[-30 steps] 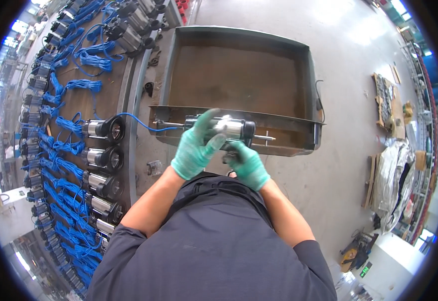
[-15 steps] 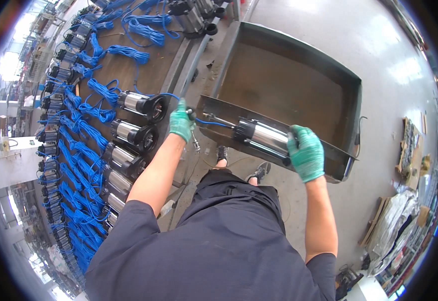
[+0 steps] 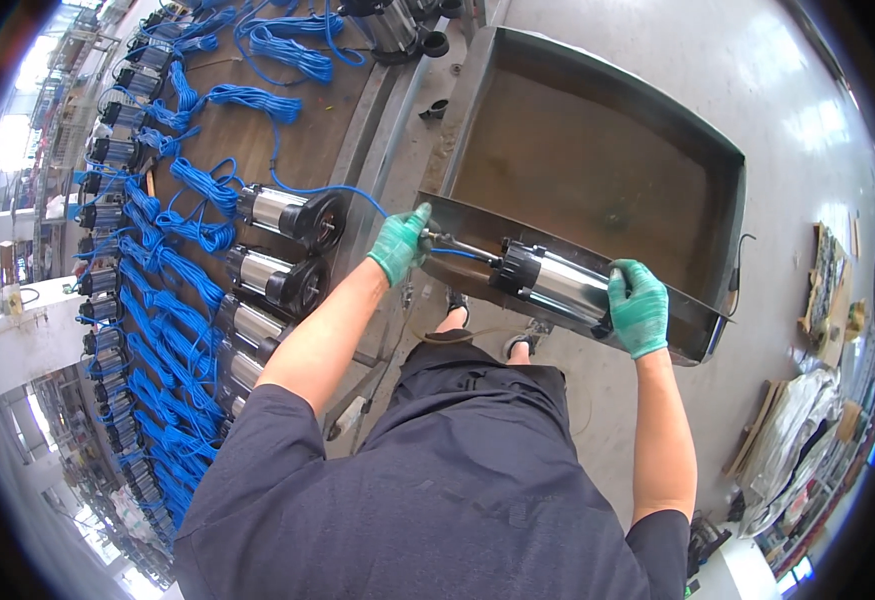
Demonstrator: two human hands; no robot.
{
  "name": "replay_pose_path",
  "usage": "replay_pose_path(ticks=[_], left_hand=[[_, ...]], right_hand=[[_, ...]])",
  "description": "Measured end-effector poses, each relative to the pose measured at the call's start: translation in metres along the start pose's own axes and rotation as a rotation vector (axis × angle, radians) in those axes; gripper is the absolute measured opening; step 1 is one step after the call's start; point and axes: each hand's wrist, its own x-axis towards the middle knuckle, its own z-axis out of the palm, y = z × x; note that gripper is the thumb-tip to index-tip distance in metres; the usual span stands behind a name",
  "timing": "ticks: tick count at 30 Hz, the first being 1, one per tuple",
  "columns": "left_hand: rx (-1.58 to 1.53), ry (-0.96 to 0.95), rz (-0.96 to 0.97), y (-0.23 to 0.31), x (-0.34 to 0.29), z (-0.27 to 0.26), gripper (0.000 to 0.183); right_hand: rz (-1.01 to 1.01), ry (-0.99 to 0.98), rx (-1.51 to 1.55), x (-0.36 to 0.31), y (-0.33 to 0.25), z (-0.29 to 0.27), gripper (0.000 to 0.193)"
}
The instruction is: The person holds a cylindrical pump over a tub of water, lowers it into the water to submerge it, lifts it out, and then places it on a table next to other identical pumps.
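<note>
Reaching forward over a dark metal trough (image 3: 617,75), the person in front of me works with both arms apart; I take straight ahead of them as 12 o'clock. The silver-and-black motor (image 3: 562,285) lies between 1 and 2 o'clock, along the near side of the trough, its black ribbed end toward 10 o'clock and its other end toward 4. The right hand (image 3: 639,310), in a green glove, sits at 2 o'clock against that far end, fingers bent; I can't tell how tightly they close, or on what. At 12 o'clock the left hand (image 3: 399,245), gloved alike, has its thumb up and its fingers curled beside the outer end of a thin metal rod (image 3: 465,245), which points at the motor; whether it pinches the rod I can't tell either.

A blue cable (image 3: 322,187) comes from 11 o'clock to the left hand, and a blue stretch shows again under the rod, reaching the motor. The brown floor of the trough spreads out at 1 o'clock. Over at 11 o'clock, a long brown counter (image 3: 322,140) carries a row of similar motors (image 3: 275,275), with bundles of blue cable (image 3: 197,185) beside them. Silvery sheeting (image 3: 787,430) lies around 3 o'clock.
</note>
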Motion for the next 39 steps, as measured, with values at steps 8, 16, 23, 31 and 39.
replay_pose_path(ticks=[8, 16, 23, 31, 39], left_hand=[[-0.019, -0.062, -0.025, 0.003, 0.001, -0.010, 0.043], [0.029, -0.060, -0.026, 0.004, 0.003, -0.005, 0.043], [0.052, -0.120, -0.040, 0.006, 0.003, -0.009, 0.043], [0.125, -0.221, -0.048, 0.015, 0.002, -0.006, 0.042], [0.207, -0.093, 0.001, 0.014, 0.000, 0.006, 0.041]], right_hand=[[0.019, -0.005, 0.030, 0.002, -0.004, -0.002, 0.012], [0.038, -0.009, 0.039, 0.001, -0.001, -0.002, 0.012], [0.045, -0.011, 0.051, 0.001, -0.004, -0.003, 0.012], [0.030, 0.008, 0.052, 0.003, -0.008, -0.001, 0.008], [0.023, 0.056, 0.050, 0.002, -0.008, 0.001, 0.005]])
